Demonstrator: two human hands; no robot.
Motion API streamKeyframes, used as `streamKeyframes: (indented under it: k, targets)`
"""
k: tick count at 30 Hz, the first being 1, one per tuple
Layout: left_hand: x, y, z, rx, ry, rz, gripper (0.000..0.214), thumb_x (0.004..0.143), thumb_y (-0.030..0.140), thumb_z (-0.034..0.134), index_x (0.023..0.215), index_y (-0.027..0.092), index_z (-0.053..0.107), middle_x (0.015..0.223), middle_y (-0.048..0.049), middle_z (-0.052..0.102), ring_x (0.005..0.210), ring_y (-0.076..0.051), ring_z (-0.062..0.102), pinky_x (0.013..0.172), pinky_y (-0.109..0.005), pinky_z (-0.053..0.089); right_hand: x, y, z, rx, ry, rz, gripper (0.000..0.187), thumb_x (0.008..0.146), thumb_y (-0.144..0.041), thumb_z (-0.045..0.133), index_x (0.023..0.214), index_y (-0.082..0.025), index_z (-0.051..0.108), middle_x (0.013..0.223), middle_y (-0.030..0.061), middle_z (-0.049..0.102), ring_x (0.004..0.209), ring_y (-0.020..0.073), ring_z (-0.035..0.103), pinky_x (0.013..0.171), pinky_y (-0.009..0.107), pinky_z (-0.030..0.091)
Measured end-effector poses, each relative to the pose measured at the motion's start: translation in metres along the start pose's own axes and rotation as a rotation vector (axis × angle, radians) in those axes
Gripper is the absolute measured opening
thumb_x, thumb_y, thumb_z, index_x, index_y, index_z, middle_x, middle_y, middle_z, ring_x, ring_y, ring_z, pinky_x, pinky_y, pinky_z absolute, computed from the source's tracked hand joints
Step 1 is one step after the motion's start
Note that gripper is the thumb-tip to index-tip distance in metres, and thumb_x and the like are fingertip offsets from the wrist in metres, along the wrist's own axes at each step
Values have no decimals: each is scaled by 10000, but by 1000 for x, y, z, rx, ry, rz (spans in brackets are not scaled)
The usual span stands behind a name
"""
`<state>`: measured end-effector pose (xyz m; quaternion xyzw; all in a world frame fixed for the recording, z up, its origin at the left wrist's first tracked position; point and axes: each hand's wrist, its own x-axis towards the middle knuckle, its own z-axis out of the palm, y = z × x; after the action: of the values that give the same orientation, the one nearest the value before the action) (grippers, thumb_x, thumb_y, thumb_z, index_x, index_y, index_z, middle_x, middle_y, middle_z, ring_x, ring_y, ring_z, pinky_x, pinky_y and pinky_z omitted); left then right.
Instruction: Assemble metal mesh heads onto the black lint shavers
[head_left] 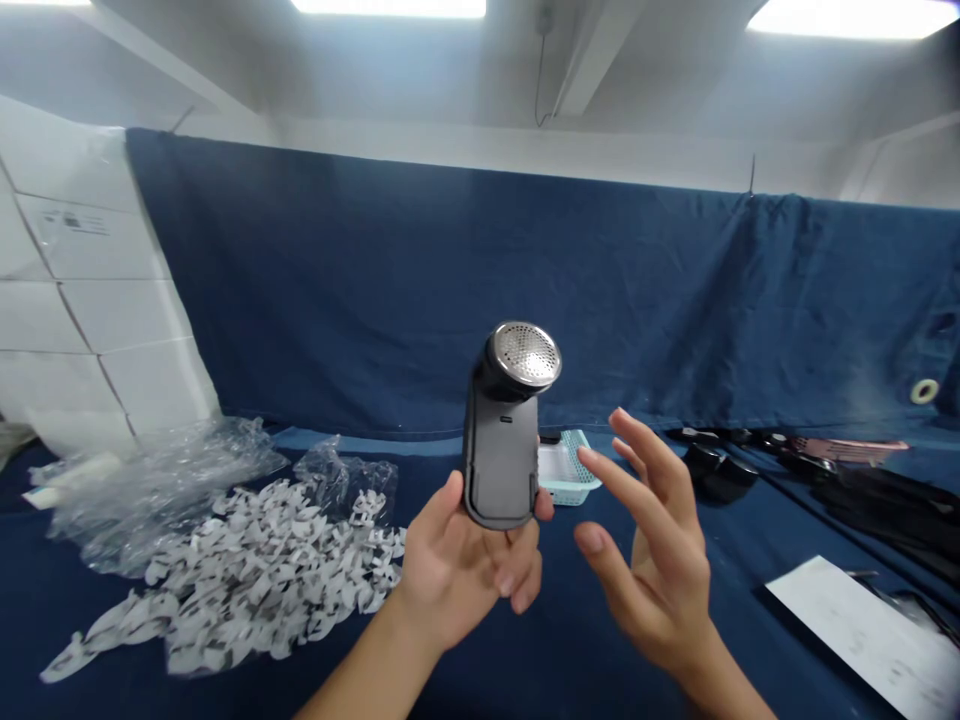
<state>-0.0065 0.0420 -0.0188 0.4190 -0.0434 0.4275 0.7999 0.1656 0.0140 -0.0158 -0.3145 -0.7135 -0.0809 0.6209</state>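
Observation:
A dark grey fabric shaver (504, 450) with a round, perforated metal head stands upright in front of me. My left hand (469, 560) grips its lower end, thumb on one side and fingers round the other. To the right of the shaver, my right hand (652, 550) is raised with its fingers spread apart, touching nothing. Behind the shaver, partly hidden by it, a light green plastic basket (581, 492) sits on the blue-covered table.
Many small white-and-grey pieces (277, 570) lie heaped at the left, beside crumpled clear plastic bags (172, 490). White boxes (105, 290) are stacked far left. On the right are a white sheet (862, 630), black parts (720, 475) and a pink basket (847, 450). A blue curtain (360, 280) hangs behind.

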Motion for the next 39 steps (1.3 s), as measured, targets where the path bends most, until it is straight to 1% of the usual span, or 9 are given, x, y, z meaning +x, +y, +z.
streamKeyframes:
  k: [6,9,13,17,21,25,29,33,39]
  targets:
    - [1,10,4,72,59,53,579,850,608,518,1255,197,572,924,-65,646,459,-79,484,443,-239,439,10,22,-6,-26,128,136,301,901,-253,606,1198,-271,651,1373,67,500,1273,302,478,1070,534,388]
    - [-1,15,5,542,266,181,499,829,452,655,1250,201,564,1005,-85,683,498,-102,560,508,-270,497,15,41,-10,11,207,255,223,908,-294,607,1114,-260,684,1318,70,547,1229,294,522,1022,518,431]
    - [-3,15,-6,1367,619,557,753,768,228,747,1438,253,405,926,-36,728,624,-154,651,761,-344,571,16,59,-14,52,261,390,187,911,-336,602,1033,-237,704,1263,84,595,1177,281,563,924,453,490]
    - [-3,15,-27,1889,566,982,839,739,152,741,1474,269,355,1186,-100,688,589,-154,649,671,-346,587,14,67,-13,88,252,444,191,898,-355,611,1002,-228,710,1235,88,616,1156,277,575,925,437,479]
    - [-3,18,-33,2106,472,1134,861,712,143,750,1475,220,359,1221,-142,668,547,-136,622,595,-324,584,14,70,-9,112,191,462,199,885,-373,618,993,-236,713,1218,82,619,1146,273,575,918,426,479]
    - [-4,18,-25,2044,560,1128,785,685,188,773,1403,221,457,1077,-90,723,531,-132,618,604,-320,584,14,74,-6,91,136,464,216,881,-405,608,966,-238,715,1181,76,633,1131,266,582,906,402,486]
    - [-2,18,-17,1559,758,767,598,719,299,766,1267,205,546,979,-57,732,553,-149,667,633,-326,597,9,85,-3,63,35,483,249,900,-423,576,1019,-237,691,1084,65,680,1030,240,634,880,377,497]
    - [3,27,-14,942,636,473,574,746,325,755,1221,207,454,970,-56,718,573,-164,701,622,-325,612,0,107,10,1,-33,514,297,893,-451,566,981,-201,701,928,64,721,883,235,665,829,370,502]
    - [-4,53,-12,677,483,310,503,801,228,709,1221,257,432,950,-27,713,785,-217,724,740,-405,611,-16,142,31,-142,-188,544,344,954,-447,499,984,-155,679,910,62,715,877,217,668,802,358,513]
